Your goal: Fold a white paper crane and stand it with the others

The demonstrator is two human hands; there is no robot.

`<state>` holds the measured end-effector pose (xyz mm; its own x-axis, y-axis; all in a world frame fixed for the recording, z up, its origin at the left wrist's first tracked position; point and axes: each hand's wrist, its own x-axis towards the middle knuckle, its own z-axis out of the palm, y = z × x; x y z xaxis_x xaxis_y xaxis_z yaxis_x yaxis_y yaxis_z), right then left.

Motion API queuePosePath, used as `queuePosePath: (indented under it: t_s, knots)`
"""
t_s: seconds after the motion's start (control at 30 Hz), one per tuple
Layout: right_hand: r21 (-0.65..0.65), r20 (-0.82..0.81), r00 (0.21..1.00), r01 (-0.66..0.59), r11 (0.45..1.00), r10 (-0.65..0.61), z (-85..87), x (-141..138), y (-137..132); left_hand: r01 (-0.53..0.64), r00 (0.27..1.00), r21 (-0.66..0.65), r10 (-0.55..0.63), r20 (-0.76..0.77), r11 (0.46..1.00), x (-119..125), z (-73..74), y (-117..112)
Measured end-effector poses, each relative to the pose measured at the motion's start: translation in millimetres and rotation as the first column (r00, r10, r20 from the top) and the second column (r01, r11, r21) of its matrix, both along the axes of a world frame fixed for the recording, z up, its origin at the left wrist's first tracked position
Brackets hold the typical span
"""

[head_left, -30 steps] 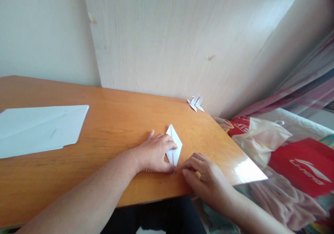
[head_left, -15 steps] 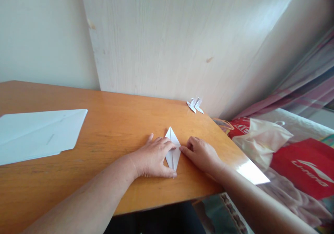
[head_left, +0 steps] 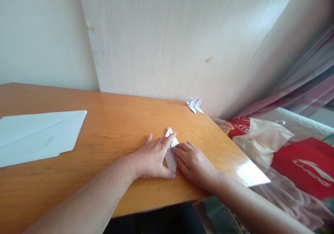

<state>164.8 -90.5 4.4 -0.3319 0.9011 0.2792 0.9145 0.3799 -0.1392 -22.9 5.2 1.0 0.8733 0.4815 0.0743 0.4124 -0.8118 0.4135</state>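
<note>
A small piece of folded white paper [head_left: 171, 157], narrow and pointed at the top, lies on the wooden table [head_left: 125, 112] in front of me. My left hand [head_left: 156, 157] rests over its left side with fingers spread. The index finger touches the upper part and the thumb reaches the lower tip. From the right, my right hand [head_left: 194, 162] has its fingers bunched together on the paper's right edge, where a flap is turned inward. The fingers of both hands hide part of the paper.
A stack of white paper sheets [head_left: 41, 133] lies on the left of the table. Small folded paper pieces [head_left: 195, 105] sit at the back right corner by the board [head_left: 167, 42]. Beyond the right edge are a red bag [head_left: 305, 168] and a pale plastic bag [head_left: 263, 136].
My right hand has moved left onto the paper, turning its right side flap inward. My left index finger has stretched out from its bent position toward the paper's upper part.
</note>
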Motion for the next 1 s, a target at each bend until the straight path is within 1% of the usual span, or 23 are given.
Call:
queuePosePath:
  t_s: [0.07,0.13,0.2,0.27,0.4,0.43,0.5,0.57,0.6,0.63,0.7,0.8,0.87,1.0]
  knots:
    - [-0.016,0.109,0.994,-0.012,1.0,0.014,2.2,-3,2,0.007,1.0,0.01,-0.007,0.012,1.0,0,-4.1,2]
    - [-0.04,0.235,0.971,-0.034,0.999,0.043,4.4,-6,4,0.01,1.0,0.014,-0.011,0.026,1.0,0,-7.7,4]
    - [-0.056,0.322,0.945,-0.033,0.998,0.05,5.5,-7,6,0.012,0.999,0.008,-0.012,0.041,1.0,0,-9.1,4]
    - [-0.058,0.351,0.936,-0.009,0.998,0.028,5.1,-7,7,0.017,0.999,-0.011,-0.016,0.05,1.0,-1,-7.6,4]
    - [-0.074,0.337,0.941,0.051,0.996,-0.023,4.7,-7,8,0.015,0.997,-0.081,-0.009,0.074,0.997,-4,-0.5,7]
    - [-0.079,0.332,0.943,0.057,0.995,-0.027,5.2,-8,8,-0.005,0.995,-0.1,0.015,0.101,0.995,-4,0.4,9]
    - [-0.088,0.318,0.948,0.066,0.994,-0.035,6.7,-9,7,-0.08,0.974,-0.138,0.107,0.198,0.987,-3,-0.1,17]
    - [-0.092,0.299,0.953,0.082,0.992,-0.051,7.8,-9,6,-0.183,0.923,-0.174,0.23,0.309,0.968,-2,-2.6,26]
    - [-0.093,0.292,0.955,0.089,0.992,-0.058,8.0,-10,6,-0.227,0.908,-0.177,0.273,0.319,0.958,-2,-3.8,30]
    - [-0.093,0.285,0.956,0.093,0.991,-0.063,7.9,-9,5,-0.26,0.903,-0.167,0.301,0.308,0.951,-2,-4.7,33]
    - [-0.093,0.271,0.96,0.092,0.991,-0.064,7.1,-9,5,-0.293,0.918,-0.108,0.311,0.246,0.95,-2,-4.4,36]
    - [-0.095,0.247,0.967,0.092,0.991,-0.066,5.3,-8,5,-0.292,0.947,0.027,0.285,0.151,0.956,-1,-0.1,33]
    - [-0.093,0.237,0.969,0.088,0.992,-0.064,4.5,-8,5,-0.294,0.952,0.089,0.283,0.115,0.952,-1,2.9,29]
    - [-0.093,0.237,0.97,0.085,0.992,-0.061,4.2,-8,5,-0.305,0.952,0.118,0.297,0.077,0.945,1,4.7,26]
